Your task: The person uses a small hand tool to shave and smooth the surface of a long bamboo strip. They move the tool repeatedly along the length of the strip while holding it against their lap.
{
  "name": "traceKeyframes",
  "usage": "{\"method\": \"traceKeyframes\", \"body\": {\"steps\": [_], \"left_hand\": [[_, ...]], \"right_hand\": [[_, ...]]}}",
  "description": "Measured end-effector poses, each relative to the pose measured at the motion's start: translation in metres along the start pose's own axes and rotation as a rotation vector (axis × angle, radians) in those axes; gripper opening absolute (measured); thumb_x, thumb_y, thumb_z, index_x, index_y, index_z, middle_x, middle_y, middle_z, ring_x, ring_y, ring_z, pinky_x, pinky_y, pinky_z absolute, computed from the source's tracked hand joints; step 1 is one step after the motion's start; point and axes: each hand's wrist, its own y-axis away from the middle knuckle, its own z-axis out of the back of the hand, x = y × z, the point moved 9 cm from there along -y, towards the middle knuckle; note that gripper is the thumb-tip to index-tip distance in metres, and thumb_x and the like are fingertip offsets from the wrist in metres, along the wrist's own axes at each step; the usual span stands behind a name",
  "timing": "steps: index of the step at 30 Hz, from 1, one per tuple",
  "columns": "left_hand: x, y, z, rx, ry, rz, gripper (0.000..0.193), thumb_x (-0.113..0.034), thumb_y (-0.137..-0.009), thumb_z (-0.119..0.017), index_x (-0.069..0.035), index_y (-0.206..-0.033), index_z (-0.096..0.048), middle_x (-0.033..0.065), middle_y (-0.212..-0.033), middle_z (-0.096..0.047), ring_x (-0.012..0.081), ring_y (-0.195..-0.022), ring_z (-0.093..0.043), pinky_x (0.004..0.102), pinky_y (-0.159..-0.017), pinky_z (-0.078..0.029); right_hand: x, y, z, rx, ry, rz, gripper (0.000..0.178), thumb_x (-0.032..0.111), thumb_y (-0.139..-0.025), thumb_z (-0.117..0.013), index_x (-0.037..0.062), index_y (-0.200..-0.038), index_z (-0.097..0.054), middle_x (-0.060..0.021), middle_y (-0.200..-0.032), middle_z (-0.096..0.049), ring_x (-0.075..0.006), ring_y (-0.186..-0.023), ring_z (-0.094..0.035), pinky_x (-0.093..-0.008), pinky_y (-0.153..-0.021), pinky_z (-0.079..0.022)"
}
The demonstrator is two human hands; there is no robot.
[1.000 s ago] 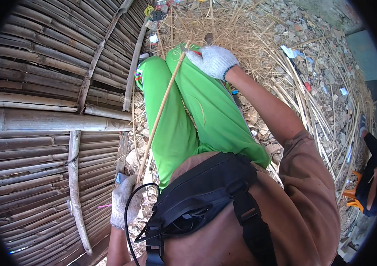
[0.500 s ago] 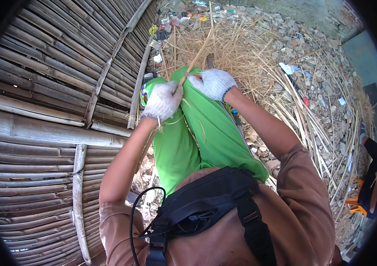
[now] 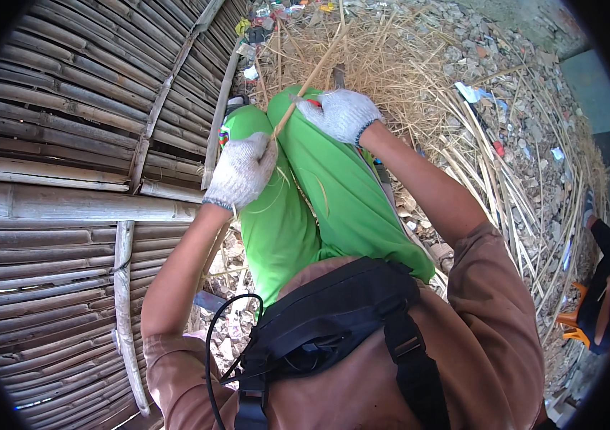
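From my remote seat I see one long bamboo strip [image 3: 319, 70] running slantwise across the person's lap. Its long axis goes from the left hand forward and to the right, over the right knee of the green trousers [image 3: 355, 208], with the far end above the straw-like litter [image 3: 384, 61] on the ground.

I read the gloved left hand [image 3: 242, 168] as closed around the strip, its fist over the left thigh. The gloved right hand [image 3: 344, 117] lies farther forward, on the right knee, its fingers curled around a small red item [image 3: 313, 104], mostly hidden; I can't make out its kind. The strip passes just to the left of the right thumb; whether they touch, I can't tell.

So the left hand holds the strip on the near side, while the right hand sits beside its middle stretch, with the far length reaching out beyond both. I also see thin curled fibres [image 3: 324, 195] on the trousers and loose bamboo strips [image 3: 473, 179] along the person's right.
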Motion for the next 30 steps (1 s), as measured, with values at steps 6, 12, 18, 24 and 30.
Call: {"method": "traceKeyframes", "body": {"steps": [6, 12, 18, 24, 30], "left_hand": [[-0.012, 0.042, 0.021, 0.036, -0.042, 0.002, 0.015, -0.013, -0.106, -0.066, 0.001, -0.109, -0.07, 0.0282, -0.082, -0.067, 0.0482, -0.076, -0.071, 0.0504, -0.066, -0.055], [-0.022, 0.095, 0.039, 0.02, -0.001, 0.097, 0.011, -0.009, -0.104, -0.067, 0.002, -0.101, -0.065, 0.0272, -0.079, -0.064, 0.0484, -0.076, -0.068, 0.052, -0.067, -0.053], [-0.036, 0.138, 0.055, 0.078, -0.015, 0.228, 0.012, -0.011, -0.107, -0.066, 0.001, -0.104, -0.065, 0.0275, -0.083, -0.066, 0.0486, -0.076, -0.069, 0.0526, -0.068, -0.055], [-0.047, 0.193, 0.071, 0.152, -0.079, 0.314, 0.008, -0.01, -0.105, -0.067, -0.002, -0.106, -0.065, 0.027, -0.084, -0.066, 0.05, -0.077, -0.068, 0.0542, -0.067, -0.054], [-0.05, 0.24, 0.084, 0.158, -0.127, 0.351, 0.009, -0.012, -0.105, -0.066, -0.004, -0.105, -0.069, 0.0235, -0.081, -0.066, 0.0483, -0.077, -0.068, 0.0493, -0.064, -0.055]], "right_hand": [[-0.002, -0.001, -0.001, 0.011, -0.009, 0.018, 0.081, 0.077, -0.107, -0.034, 0.0129, -0.118, -0.082, -0.0256, -0.115, -0.08, -0.045, -0.109, -0.077, -0.0576, -0.097, -0.06], [0.0, 0.005, 0.004, 0.035, -0.006, -0.02, 0.083, 0.078, -0.106, -0.034, 0.011, -0.116, -0.083, -0.0267, -0.114, -0.079, -0.0453, -0.109, -0.077, -0.0573, -0.098, -0.059], [0.001, 0.004, 0.002, 0.026, -0.017, -0.021, 0.085, 0.079, -0.105, -0.035, 0.0089, -0.114, -0.083, -0.0277, -0.115, -0.079, -0.0455, -0.11, -0.076, -0.0572, -0.099, -0.059], [-0.002, 0.005, 0.004, 0.03, -0.025, -0.037, 0.086, 0.078, -0.106, -0.035, 0.0077, -0.113, -0.083, -0.0275, -0.114, -0.079, -0.0454, -0.11, -0.077, -0.057, -0.098, -0.059], [-0.001, 0.006, 0.001, -0.014, -0.024, -0.023, 0.085, 0.077, -0.106, -0.035, 0.0073, -0.112, -0.084, -0.027, -0.113, -0.079, -0.0457, -0.108, -0.077, -0.0579, -0.097, -0.059]]}}
